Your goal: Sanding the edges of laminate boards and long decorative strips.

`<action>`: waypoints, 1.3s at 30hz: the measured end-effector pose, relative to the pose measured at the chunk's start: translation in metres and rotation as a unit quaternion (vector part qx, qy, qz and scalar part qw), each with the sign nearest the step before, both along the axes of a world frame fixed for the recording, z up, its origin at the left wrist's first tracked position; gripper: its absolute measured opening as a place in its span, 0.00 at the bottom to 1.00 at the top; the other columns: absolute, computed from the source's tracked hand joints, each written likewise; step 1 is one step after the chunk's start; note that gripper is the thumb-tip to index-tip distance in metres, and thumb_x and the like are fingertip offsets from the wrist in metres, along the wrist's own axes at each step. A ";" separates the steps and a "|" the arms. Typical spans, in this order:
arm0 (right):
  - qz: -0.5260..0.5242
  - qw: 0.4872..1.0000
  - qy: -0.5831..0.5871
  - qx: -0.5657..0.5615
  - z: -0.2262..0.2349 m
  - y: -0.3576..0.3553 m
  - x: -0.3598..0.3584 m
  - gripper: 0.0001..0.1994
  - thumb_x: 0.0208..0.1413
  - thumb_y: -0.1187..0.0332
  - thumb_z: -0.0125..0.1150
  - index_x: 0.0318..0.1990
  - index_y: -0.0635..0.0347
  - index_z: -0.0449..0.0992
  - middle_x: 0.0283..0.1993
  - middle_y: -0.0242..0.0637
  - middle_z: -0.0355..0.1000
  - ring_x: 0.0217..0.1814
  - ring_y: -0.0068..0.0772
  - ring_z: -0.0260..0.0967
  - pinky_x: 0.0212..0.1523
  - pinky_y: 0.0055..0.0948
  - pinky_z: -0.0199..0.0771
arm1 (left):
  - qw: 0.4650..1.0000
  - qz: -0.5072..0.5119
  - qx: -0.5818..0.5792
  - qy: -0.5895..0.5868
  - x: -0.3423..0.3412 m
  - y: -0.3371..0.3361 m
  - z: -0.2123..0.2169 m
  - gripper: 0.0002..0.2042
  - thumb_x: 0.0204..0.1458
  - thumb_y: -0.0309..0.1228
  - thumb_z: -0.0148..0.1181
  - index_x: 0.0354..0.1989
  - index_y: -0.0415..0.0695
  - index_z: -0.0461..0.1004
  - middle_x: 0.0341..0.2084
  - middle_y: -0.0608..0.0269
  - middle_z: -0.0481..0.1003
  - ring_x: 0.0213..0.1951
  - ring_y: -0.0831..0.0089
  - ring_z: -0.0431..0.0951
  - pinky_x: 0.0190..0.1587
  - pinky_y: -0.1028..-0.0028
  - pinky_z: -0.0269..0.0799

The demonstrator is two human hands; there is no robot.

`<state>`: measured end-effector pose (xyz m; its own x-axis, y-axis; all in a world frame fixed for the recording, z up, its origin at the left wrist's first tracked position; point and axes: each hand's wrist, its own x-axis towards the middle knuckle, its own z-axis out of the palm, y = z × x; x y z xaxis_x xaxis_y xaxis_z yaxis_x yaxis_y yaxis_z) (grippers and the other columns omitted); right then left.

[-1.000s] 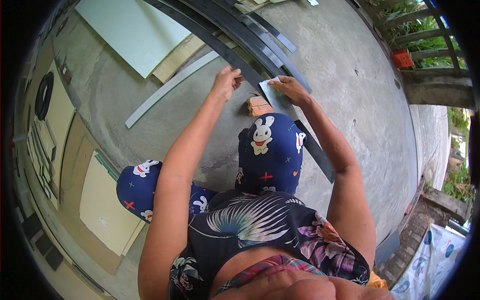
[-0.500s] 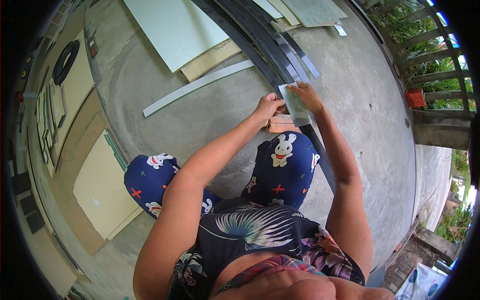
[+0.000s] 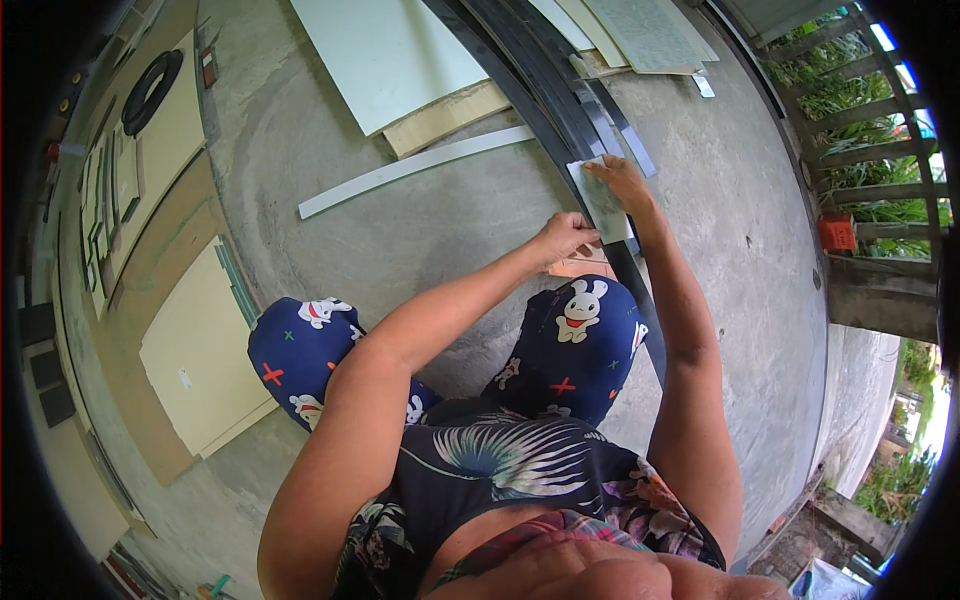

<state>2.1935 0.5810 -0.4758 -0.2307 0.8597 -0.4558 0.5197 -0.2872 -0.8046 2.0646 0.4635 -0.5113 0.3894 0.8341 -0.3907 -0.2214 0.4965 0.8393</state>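
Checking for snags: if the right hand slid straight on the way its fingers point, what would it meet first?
The right hand lies on a pale rectangular sheet, fingers pointing up-left. Just past the sheet's edge come the long black strips on the concrete floor, probably first, though depth is unclear.

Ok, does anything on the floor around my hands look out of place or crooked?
One thing: the long white strip lies loose on the bare concrete, slanted across the dark strips' direction. Otherwise, the left hand and right hand rest on a pale sheet laid over a dark strip.
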 end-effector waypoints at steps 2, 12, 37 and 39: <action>0.011 1.000 -0.007 -0.006 0.000 0.005 -0.005 0.13 0.48 0.62 0.61 0.35 0.64 0.74 0.27 0.34 0.69 0.26 0.26 0.67 0.26 0.29 0.67 | 1.000 -0.015 0.001 0.019 0.004 -0.004 0.004 0.08 0.51 0.31 0.55 0.34 0.39 0.71 0.28 0.62 0.76 0.26 0.76 0.74 0.28 0.79 0.67; 0.050 0.998 -0.022 0.017 -0.016 0.016 -0.032 0.17 0.48 0.56 0.61 0.31 0.64 0.74 0.26 0.33 0.69 0.26 0.24 0.65 0.27 0.29 0.66 | 0.999 -0.034 0.012 0.011 0.024 -0.020 0.012 0.11 0.51 0.33 0.56 0.31 0.35 0.74 0.26 0.60 0.76 0.25 0.76 0.75 0.29 0.77 0.71; -0.028 0.994 -0.098 0.031 0.021 0.050 -0.040 0.19 0.50 0.58 0.57 0.42 0.65 0.74 0.40 0.41 0.72 0.41 0.34 0.67 0.40 0.35 0.66 | 0.720 -0.007 0.642 0.262 0.027 -0.017 0.023 0.23 0.44 0.36 0.56 0.51 0.52 0.61 0.13 0.62 0.67 0.16 0.62 0.71 0.22 0.65 0.67; -0.001 0.994 -0.111 0.022 0.020 0.052 -0.049 0.18 0.50 0.59 0.58 0.42 0.65 0.74 0.41 0.42 0.72 0.42 0.35 0.68 0.41 0.35 0.66 | 0.729 0.014 0.630 0.266 0.032 -0.017 0.018 0.19 0.45 0.35 0.55 0.47 0.51 0.64 0.08 0.63 0.64 0.13 0.62 0.68 0.21 0.66 0.65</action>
